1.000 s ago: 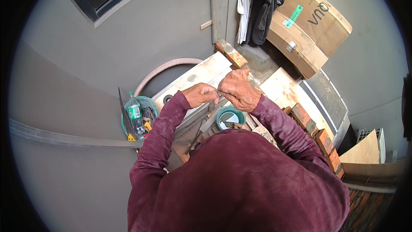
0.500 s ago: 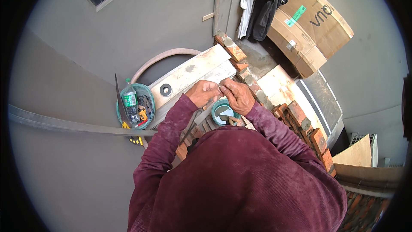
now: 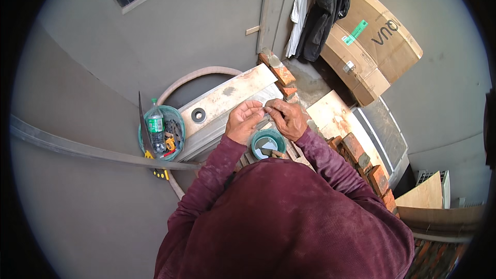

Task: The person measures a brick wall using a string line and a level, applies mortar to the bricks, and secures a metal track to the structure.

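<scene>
My left hand [image 3: 245, 123] and my right hand [image 3: 288, 119] meet fingertip to fingertip above a teal bucket [image 3: 253, 147]. The right fingers are pinched together; the left fingers curl with the thumb near them. Whatever they hold between the tips is too small to make out. Inside the bucket, a trowel [image 3: 268, 151] with a wooden handle rests by greyish contents. Beyond the hands lies a pale board [image 3: 227, 92], and a black tape roll [image 3: 198, 115] sits flat on it.
Left of the board, a teal basket [image 3: 181, 114] holds a green-capped bottle [image 3: 155, 124] and tools; a handsaw [image 3: 144, 129] leans on it. A hose [image 3: 191, 76] curves behind. To the right are bricks [image 3: 354, 147] and a large cardboard box [image 3: 372, 41]. A grey strip [image 3: 93, 150] crosses the left.
My left hand has turned and its fingers have straightened somewhat; the right stays pinched close to it. The view has shifted a little, showing more of the bucket.
</scene>
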The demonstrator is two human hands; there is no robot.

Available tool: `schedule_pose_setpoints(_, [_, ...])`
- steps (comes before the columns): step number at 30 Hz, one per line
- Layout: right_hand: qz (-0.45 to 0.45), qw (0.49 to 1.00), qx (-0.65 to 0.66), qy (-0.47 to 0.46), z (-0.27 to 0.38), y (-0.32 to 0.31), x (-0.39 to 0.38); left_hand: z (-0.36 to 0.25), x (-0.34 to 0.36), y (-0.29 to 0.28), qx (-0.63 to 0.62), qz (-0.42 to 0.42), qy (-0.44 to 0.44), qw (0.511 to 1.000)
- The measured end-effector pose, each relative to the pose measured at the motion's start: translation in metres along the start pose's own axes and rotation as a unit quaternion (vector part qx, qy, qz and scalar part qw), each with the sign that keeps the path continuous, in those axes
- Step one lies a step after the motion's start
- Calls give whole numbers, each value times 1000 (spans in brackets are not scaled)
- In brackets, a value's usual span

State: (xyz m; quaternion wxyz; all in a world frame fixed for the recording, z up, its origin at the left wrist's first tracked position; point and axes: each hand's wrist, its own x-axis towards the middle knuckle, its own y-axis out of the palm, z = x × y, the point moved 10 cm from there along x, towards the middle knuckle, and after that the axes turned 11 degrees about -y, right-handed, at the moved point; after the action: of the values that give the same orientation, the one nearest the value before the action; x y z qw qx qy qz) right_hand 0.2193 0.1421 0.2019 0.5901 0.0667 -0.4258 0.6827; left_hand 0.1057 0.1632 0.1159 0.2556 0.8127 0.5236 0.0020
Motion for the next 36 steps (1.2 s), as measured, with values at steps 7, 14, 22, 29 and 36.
schedule_pose_setpoints(7, [-8, 987, 133, 90, -20, 9, 2, -9, 5, -2, 22, -31, 72, 997])
schedule_pose_setpoints(14, [-32, 927, 278, 248, -45, 17, -6, -21, 7, 3, -27, -42, 86, 995])
schedule_pose_setpoints(22, [20, 969, 142, 200, -38, 6, 7, -49, -1, 6, 66, -57, 197, 977])
schedule_pose_setpoints(29, [20, 986, 127, 110, -33, -4, 16, -50, 0, 2, 159, -110, 225, 955])
schedule_pose_setpoints(36, [17, 1000, 2, -18, -4, -10, 12, -33, 8, 3, 149, -97, 184, 967])
